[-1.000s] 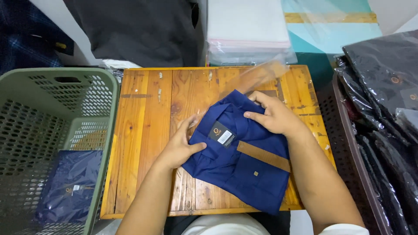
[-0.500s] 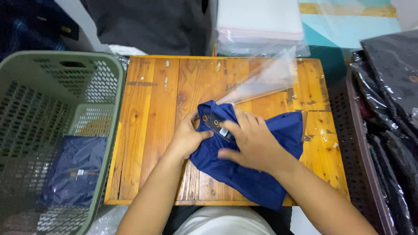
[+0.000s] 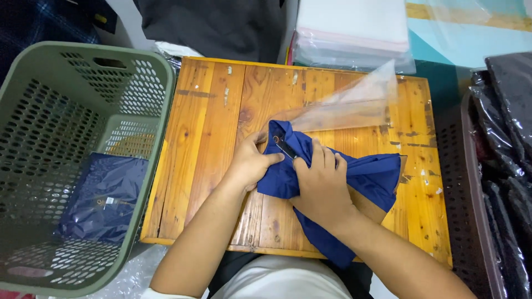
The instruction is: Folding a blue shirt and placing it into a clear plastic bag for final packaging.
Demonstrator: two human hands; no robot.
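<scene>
At frame centre, on wooden table: folded blue shirt
Left hand: fingers curled, pinching shirt's left edge
Right hand: flat, open, pressing on shirt
Clear plastic bag: above shirt, mouth at collar
Hidden: shirt middle under right hand
Lower left: green basket, bagged dark garment, details unclear

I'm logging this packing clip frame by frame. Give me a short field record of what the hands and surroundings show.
left hand: grips the blue garment at its left edge
right hand: pressed flat on the garment
clear plastic bag: lies just behind the garment, opening towards it
surface: wooden table
left side: green basket holding a bagged dark garment
</scene>
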